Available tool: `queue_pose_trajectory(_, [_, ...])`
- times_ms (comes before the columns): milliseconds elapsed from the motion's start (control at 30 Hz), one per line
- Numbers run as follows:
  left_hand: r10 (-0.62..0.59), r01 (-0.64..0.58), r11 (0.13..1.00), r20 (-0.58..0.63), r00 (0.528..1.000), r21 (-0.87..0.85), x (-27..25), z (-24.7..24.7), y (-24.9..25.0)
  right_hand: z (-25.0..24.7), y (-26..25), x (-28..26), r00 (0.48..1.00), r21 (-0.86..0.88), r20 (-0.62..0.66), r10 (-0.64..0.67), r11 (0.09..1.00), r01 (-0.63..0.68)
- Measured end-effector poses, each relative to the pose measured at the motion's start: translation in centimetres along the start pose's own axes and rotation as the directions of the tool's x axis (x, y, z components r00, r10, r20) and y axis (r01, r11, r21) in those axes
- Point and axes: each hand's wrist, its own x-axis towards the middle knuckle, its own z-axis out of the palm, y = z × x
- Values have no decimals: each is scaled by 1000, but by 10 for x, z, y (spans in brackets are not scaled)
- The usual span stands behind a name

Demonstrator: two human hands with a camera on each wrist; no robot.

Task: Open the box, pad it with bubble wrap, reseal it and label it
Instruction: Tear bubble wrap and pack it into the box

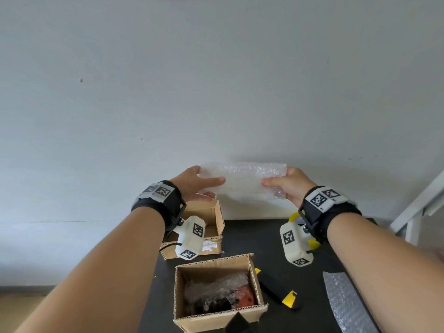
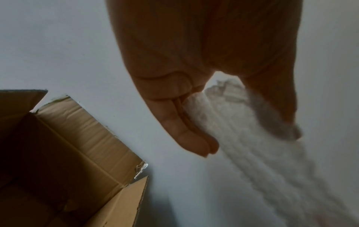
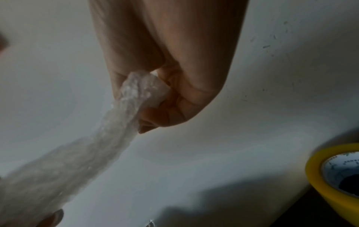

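Observation:
Both hands hold a sheet of clear bubble wrap [image 1: 242,179] stretched flat in the air before the wall, above the table. My left hand [image 1: 199,183] pinches its left end between thumb and straight fingers [image 2: 186,135], with the bubble wrap [image 2: 242,138] running away from the palm. My right hand [image 1: 283,183] grips the right end; its curled fingers [image 3: 174,110] bunch the bubble wrap [image 3: 124,116]. An open cardboard box [image 1: 216,308] sits near the front of the table, with crumpled wrap and a red item inside. A second open box [image 1: 211,227] stands behind it, under my left wrist.
A yellow tape roll [image 3: 334,176] lies on the black table [image 1: 269,239] under my right wrist. A yellow-and-black cutter [image 1: 278,292] lies right of the near box. Another strip of bubble wrap [image 1: 346,304] lies at the table's right. A white frame [image 1: 418,207] stands at far right.

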Motion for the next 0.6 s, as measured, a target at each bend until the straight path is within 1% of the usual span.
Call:
queue_pose_trajectory(67, [38, -37, 997, -18, 999, 67, 2, 0, -2, -1, -1, -1, 999, 9, 32, -7, 1000, 6])
queue_pose_trajectory(133, [55, -52, 997, -41, 998, 56, 0, 0, 0, 0, -1, -3, 997, 28, 83, 3, 1000, -5])
queue_pose_trajectory(233, [31, -31, 999, -31, 999, 21, 0, -3, -1, 1, 3, -5, 990, 82, 137, 41, 995, -53])
queue_pose_trajectory(300, [-13, 10, 997, -35, 999, -76, 3, -7, -4, 3, 4, -5, 989, 165, 145, 43, 984, -67])
queue_pose_trajectory(400, [-57, 51, 956, -12, 998, -289, 6, -13, -9, 6, 6, -2, 991, 317, 125, 50, 944, -87])
queue_pose_trajectory(533, [5, 17, 911, 50, 999, -412, -7, -18, -10, 13, 5, -5, 994, 379, 89, 59, 921, -88])
queue_pose_trajectory(600, [-9, 31, 873, 48, 999, -487, -11, -22, -11, 15, 3, -8, 996, 395, 60, 66, 915, -85])
